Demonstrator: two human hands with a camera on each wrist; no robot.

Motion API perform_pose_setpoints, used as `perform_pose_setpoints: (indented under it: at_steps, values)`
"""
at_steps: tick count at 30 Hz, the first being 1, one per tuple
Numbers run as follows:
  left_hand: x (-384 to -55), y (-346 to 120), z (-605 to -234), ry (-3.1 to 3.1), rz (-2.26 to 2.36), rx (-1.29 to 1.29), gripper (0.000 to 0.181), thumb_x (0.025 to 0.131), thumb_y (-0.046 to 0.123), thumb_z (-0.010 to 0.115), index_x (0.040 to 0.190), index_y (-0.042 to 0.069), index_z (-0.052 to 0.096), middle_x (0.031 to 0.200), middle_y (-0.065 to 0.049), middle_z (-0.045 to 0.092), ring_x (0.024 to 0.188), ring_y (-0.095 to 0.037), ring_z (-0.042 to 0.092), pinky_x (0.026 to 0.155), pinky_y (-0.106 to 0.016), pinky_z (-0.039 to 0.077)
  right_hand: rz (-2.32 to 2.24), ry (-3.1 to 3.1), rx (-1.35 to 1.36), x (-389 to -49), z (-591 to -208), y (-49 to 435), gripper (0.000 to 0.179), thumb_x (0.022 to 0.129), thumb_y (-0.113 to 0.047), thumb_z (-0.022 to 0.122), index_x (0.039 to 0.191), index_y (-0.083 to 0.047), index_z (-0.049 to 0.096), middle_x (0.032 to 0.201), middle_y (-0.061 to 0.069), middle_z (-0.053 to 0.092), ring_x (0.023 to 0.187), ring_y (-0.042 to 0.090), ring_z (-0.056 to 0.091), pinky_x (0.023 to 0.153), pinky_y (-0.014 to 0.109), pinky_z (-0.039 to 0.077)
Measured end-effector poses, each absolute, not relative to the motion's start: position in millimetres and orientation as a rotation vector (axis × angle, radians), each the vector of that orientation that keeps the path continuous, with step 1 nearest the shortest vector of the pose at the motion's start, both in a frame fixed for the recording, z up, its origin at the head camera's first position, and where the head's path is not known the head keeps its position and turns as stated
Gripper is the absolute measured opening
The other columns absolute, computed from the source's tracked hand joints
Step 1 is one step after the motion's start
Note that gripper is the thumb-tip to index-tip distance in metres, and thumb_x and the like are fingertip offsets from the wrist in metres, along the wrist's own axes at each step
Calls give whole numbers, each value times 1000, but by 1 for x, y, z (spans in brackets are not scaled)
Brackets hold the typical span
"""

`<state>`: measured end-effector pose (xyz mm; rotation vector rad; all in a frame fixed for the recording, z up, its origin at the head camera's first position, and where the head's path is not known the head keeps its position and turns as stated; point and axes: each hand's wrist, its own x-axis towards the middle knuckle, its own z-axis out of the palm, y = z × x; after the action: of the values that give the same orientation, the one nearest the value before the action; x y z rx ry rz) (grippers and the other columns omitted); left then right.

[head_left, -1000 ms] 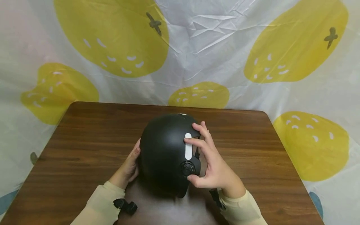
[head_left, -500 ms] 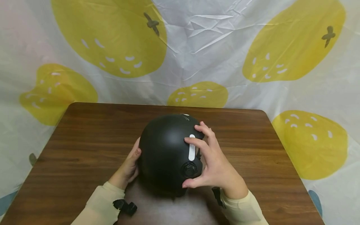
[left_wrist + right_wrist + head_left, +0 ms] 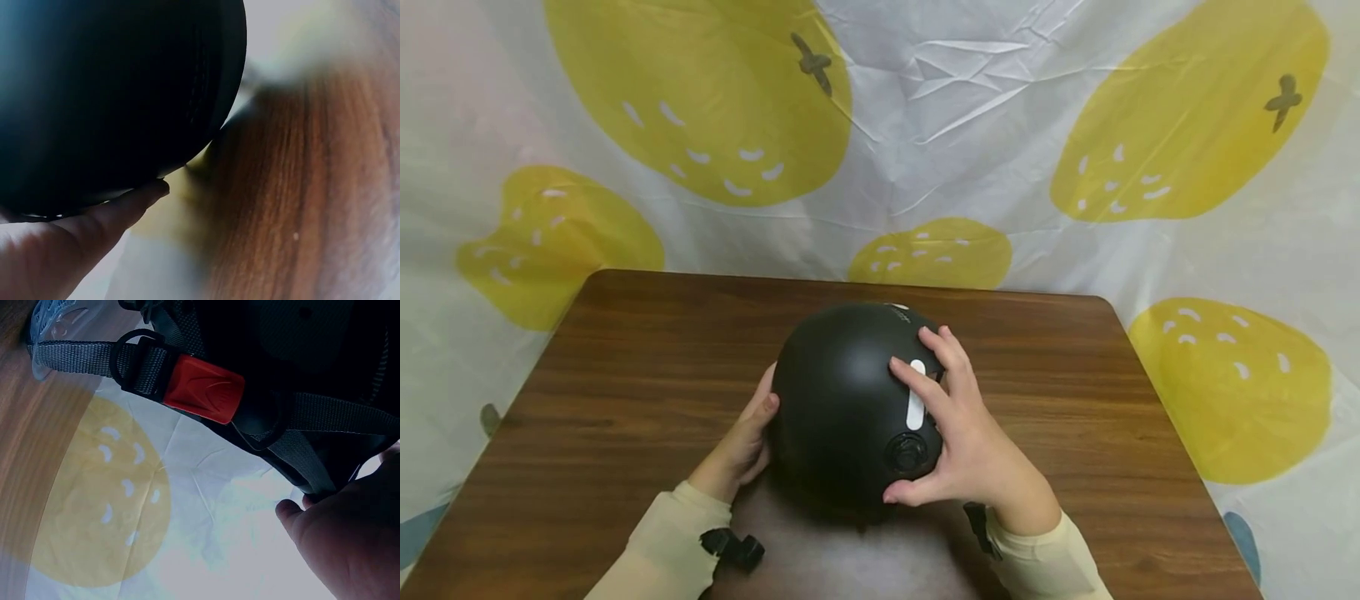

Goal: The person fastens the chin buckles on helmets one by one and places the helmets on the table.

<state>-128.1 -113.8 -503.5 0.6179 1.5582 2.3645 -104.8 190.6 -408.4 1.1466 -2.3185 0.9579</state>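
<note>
A matte black helmet [image 3: 835, 392] is held between both hands, over the near middle of the table. My left hand [image 3: 737, 450] grips its left side, thumb against the shell and the other fingers mostly hidden. On the right, my right hand [image 3: 977, 442] holds the shell with spread, bent fingers. Its index finger crosses a white strip [image 3: 915, 408], and the thumb lies below a round black vent [image 3: 907, 452]. The right wrist view shows the helmet's underside, with a grey webbing strap [image 3: 75, 357] and a red buckle [image 3: 205, 389]. Dark shell fills much of the left wrist view.
The brown wood-grain table [image 3: 647, 367] ends at a rounded back edge. Behind it hangs a white cloth [image 3: 887, 158] printed with yellow fruit. A translucent plastic piece [image 3: 53, 319] shows beside the strap in the right wrist view. Black camera mounts sit at both wrists.
The helmet has turned slightly, so the white strip and vent sit further right and lettering shows near its far edge. My right thumb has slid from the vent's rim to below it.
</note>
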Motion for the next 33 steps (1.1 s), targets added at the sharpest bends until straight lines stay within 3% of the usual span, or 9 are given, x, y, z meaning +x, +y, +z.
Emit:
perform_pose_setpoints:
  at_steps: [7,15,20,33]
  values:
    - [-130,-118,-502,1590,2352,657,95,108,56,54,170,7,1,173,-18,3,151,-23,17,118,-32,20,973,-2362,1126,-105,-407,191,129,52,-61,103,157,-15,45,167,23,20,159,48,6,120,71,21]
    - [-132,-121,-502,1616,2326,596,92,109,47,59,169,8,1,172,-17,6,149,-20,23,115,-26,28,882,-2508,1038,-106,-414,194,145,46,-55,108,162,-16,31,170,22,12,161,48,3,116,71,32]
    - [-132,-120,-499,1623,2321,581,92,109,46,60,170,8,2,172,-16,7,148,-20,24,115,-26,28,876,-2515,1028,-106,-415,194,147,45,-54,108,163,-17,29,170,22,11,160,49,3,114,73,32]
    - [-132,-119,-499,1732,2271,552,92,107,46,63,169,6,8,172,-20,11,150,-32,18,115,-30,27,833,-2559,973,-103,-417,190,156,39,-49,111,165,-14,25,171,27,10,158,55,4,114,74,31]
